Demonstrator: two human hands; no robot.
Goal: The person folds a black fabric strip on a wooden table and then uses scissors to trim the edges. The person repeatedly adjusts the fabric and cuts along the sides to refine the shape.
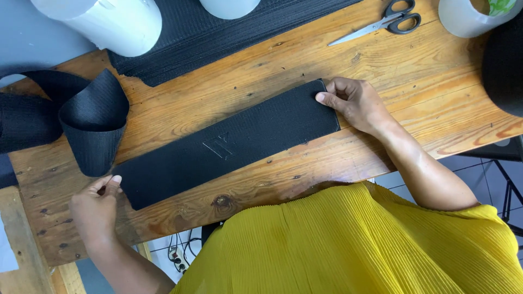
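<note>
While the black elastic band (229,144) lies flat and slanted across the wooden table (305,60), with its far end curling up into a loop (93,122) at the left, I would keep it stretched evenly between both hands. My right hand (354,103) pins the cut end with thumb and fingers closed on the edge, and my left hand (95,209) pinches the band near the loop — I judge that steady, equal tension matters most, so the embossed mark stays unwrinkled. Scissors (384,23) lie well apart at the table's far edge, beside a white roll (468,16).
</note>
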